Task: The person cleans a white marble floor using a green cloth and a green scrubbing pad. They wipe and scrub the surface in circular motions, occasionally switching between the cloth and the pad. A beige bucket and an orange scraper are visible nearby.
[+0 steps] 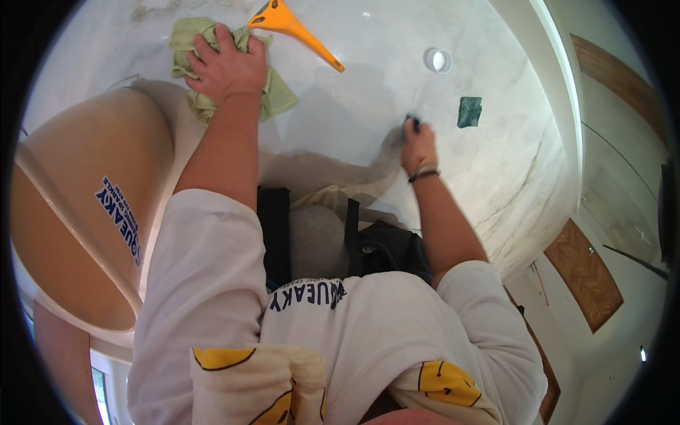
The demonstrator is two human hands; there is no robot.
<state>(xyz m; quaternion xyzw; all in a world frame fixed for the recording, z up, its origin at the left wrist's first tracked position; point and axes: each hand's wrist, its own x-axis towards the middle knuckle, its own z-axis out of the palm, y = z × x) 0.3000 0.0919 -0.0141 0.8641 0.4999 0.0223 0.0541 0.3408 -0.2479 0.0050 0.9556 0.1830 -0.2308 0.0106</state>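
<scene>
My left hand (226,66) presses with spread fingers on a bunched light-green cloth (279,95), on a pale marble-look surface (340,122). Beside the cloth lies an orange scraper (305,40), its handle slanting down to the right. My right hand (419,141), blurred, is closed around a small dark object (411,121) against the surface. The fingers hide most of that object, so its kind cannot be told. A dark-green scouring pad (469,111) lies flat to the right of this hand. Above it sits a small round white cap or cup (438,60).
A large tan bucket-like container (90,159) with a handle (69,212) and a lettered sticker stands at left. A black bag or straps (393,244) sit at the surface's near edge, against my body. Brown wood panels (584,276) show on the right.
</scene>
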